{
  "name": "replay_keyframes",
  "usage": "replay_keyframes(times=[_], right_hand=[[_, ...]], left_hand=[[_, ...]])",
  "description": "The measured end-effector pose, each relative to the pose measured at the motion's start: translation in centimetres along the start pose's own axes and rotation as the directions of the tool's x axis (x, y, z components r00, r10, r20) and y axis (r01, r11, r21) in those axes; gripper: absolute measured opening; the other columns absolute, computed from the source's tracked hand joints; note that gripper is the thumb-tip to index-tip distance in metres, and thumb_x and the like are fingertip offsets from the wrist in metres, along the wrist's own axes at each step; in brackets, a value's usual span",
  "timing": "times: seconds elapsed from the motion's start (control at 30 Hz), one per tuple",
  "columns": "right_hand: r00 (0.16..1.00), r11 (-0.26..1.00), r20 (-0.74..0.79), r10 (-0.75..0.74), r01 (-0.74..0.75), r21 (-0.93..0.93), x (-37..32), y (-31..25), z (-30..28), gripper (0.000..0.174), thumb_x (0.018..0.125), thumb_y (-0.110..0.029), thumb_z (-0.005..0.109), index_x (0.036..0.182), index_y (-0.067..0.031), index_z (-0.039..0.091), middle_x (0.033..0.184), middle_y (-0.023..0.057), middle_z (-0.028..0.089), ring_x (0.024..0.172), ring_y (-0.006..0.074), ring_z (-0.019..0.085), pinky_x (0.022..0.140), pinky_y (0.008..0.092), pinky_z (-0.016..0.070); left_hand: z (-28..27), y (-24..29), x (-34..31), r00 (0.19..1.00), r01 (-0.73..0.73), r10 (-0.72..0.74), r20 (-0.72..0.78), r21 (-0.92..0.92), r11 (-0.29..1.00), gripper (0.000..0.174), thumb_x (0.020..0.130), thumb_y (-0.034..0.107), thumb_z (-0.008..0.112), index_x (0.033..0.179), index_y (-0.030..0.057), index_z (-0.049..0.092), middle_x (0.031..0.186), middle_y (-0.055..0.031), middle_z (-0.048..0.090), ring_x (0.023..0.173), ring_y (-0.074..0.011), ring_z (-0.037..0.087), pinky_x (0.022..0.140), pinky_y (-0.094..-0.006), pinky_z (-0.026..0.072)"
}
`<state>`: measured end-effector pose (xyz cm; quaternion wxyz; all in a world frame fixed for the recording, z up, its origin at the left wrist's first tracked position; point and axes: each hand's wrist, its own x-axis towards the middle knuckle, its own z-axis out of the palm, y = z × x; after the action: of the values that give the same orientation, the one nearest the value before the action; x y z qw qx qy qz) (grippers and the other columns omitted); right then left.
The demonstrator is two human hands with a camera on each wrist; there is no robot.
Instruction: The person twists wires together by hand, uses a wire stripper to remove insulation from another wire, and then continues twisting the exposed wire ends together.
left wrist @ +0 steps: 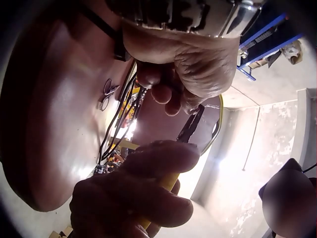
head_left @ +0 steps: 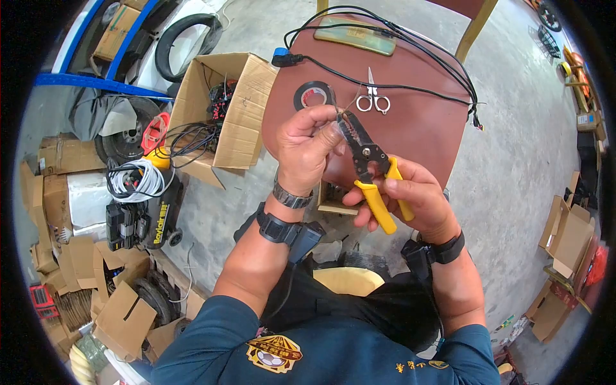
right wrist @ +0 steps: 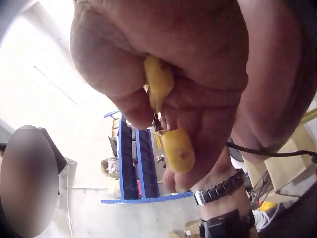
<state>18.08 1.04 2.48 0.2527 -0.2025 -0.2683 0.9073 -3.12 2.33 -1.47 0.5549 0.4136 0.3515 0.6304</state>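
My right hand (head_left: 417, 196) grips a pair of wire strippers (head_left: 366, 153) by their yellow handles (right wrist: 179, 150), which stand spread apart. Its dark metal nose points up and away, toward the left hand. Thumb and forefinger of my left hand (head_left: 307, 146) are pinched together at the tip of that nose, on a thin wire (head_left: 334, 96) that rises above the fingertips. From the left wrist view, the dark nose (left wrist: 190, 124) reaches right up to the left fingertips. The pinched end of the wire is hidden by the fingers.
On the reddish-brown table (head_left: 410, 138) lie black tape (head_left: 313, 95), scissors (head_left: 373, 96), a black cable (head_left: 385, 85) with a blue plug (head_left: 280, 56), and a greenish flat case (head_left: 355, 35). A cardboard box (head_left: 240, 122) with wires stands left, near a compressor (head_left: 157, 218).
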Motion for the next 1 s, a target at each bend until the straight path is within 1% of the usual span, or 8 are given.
replay_keyframes(times=[0.27, 0.47, 0.57, 0.67, 0.77, 0.87, 0.97, 1.0], right_hand=[[1.000, 1.000, 0.011, -0.018, 0.017, 0.016, 0.0, 0.1, 0.0, 0.041, 0.095, -0.020, 0.052, 0.129, 0.0029, 0.045, 0.110, 0.0239, 0.064, 0.084, 0.0271, 0.070, 0.071, 0.0337, 0.0586], [0.998, 0.998, 0.014, -0.061, 0.061, 0.013, 0.0, 0.7, -0.5, 0.030, 0.095, -0.020, 0.053, 0.119, -0.0022, 0.050, 0.092, 0.0178, 0.066, 0.066, 0.0216, 0.065, 0.057, 0.0286, 0.0517], [0.997, 0.997, 0.010, -0.076, 0.076, 0.002, 0.1, 0.6, -0.3, 0.027, 0.094, -0.020, 0.054, 0.116, -0.0035, 0.051, 0.088, 0.0167, 0.065, 0.062, 0.0201, 0.063, 0.054, 0.0274, 0.0488], [0.998, 0.998, 0.044, -0.055, 0.053, 0.041, 0.3, 0.5, -0.8, 0.029, 0.095, -0.021, 0.053, 0.117, -0.0021, 0.050, 0.090, 0.0177, 0.066, 0.064, 0.0217, 0.065, 0.057, 0.0291, 0.0522], [0.997, 0.995, 0.061, -0.045, 0.039, 0.097, 0.4, 0.4, -0.8, 0.033, 0.095, -0.021, 0.053, 0.121, 0.0001, 0.049, 0.095, 0.0194, 0.066, 0.071, 0.0242, 0.068, 0.064, 0.0315, 0.0557], [1.000, 0.998, 0.018, -0.024, 0.023, 0.055, 0.3, 0.4, -0.5, 0.039, 0.095, -0.021, 0.053, 0.126, 0.0025, 0.047, 0.104, 0.0218, 0.065, 0.082, 0.0270, 0.069, 0.074, 0.0344, 0.0569], [1.000, 1.000, -0.018, -0.007, 0.007, -0.005, 0.2, 0.0, 0.2, 0.042, 0.095, -0.021, 0.053, 0.129, 0.0029, 0.046, 0.111, 0.0232, 0.064, 0.090, 0.0282, 0.068, 0.079, 0.0358, 0.0557], [1.000, 1.000, -0.014, -0.003, 0.003, -0.008, 0.2, 0.1, 0.2, 0.042, 0.095, -0.021, 0.053, 0.129, 0.0030, 0.046, 0.112, 0.0233, 0.063, 0.091, 0.0284, 0.068, 0.080, 0.0362, 0.0553]], left_hand=[[0.3, 0.2, 0.0, 1.000, -0.020, 0.020, 0.003, 0.012, 1.000, 0.017, 0.091, 0.006, 0.063, 0.106, -0.0009, 0.061, 0.098, -0.0147, 0.069, 0.079, -0.0132, 0.065, 0.067, -0.0232, 0.0533], [0.5, 0.3, 0.0, 1.000, -0.025, 0.025, 0.005, 0.004, 1.000, 0.016, 0.092, 0.005, 0.063, 0.106, -0.0007, 0.061, 0.097, -0.0153, 0.069, 0.076, -0.0121, 0.064, 0.061, -0.0207, 0.0509], [0.4, 0.1, 0.0, 0.999, -0.048, 0.048, 0.015, 0.019, 0.999, 0.015, 0.092, 0.005, 0.062, 0.106, -0.0009, 0.061, 0.097, -0.0160, 0.068, 0.073, -0.0117, 0.063, 0.059, -0.0202, 0.0499], [0.5, 0.5, 0.0, 1.000, 0.029, -0.029, -0.006, -0.005, 1.000, 0.016, 0.092, 0.005, 0.061, 0.107, -0.0009, 0.061, 0.095, -0.0158, 0.068, 0.069, -0.0105, 0.061, 0.056, -0.0200, 0.0486], [0.2, 0.7, 0.3, 0.992, 0.124, -0.124, 0.023, -0.009, 0.992, 0.016, 0.093, 0.005, 0.060, 0.108, -0.0008, 0.062, 0.093, -0.0149, 0.069, 0.064, -0.0093, 0.059, 0.054, -0.0197, 0.0469], [0.1, 0.5, 0.1, 0.989, 0.143, -0.143, -0.028, -0.006, 0.990, 0.016, 0.093, 0.006, 0.060, 0.108, -0.0005, 0.062, 0.091, -0.0119, 0.069, 0.063, -0.0085, 0.059, 0.052, -0.0194, 0.0456], [0.8, 0.6, -0.2, 0.987, 0.097, -0.102, -0.122, -0.048, 0.994, 0.020, 0.092, 0.006, 0.062, 0.110, -0.0022, 0.063, 0.083, -0.0036, 0.067, 0.063, -0.0070, 0.057, 0.053, -0.0198, 0.0447], [0.9, 0.6, -0.1, 0.989, 0.074, -0.077, -0.125, -0.030, 0.997, 0.020, 0.092, 0.006, 0.062, 0.110, -0.0019, 0.063, 0.084, -0.0035, 0.067, 0.064, -0.0067, 0.058, 0.054, -0.0195, 0.0450]])
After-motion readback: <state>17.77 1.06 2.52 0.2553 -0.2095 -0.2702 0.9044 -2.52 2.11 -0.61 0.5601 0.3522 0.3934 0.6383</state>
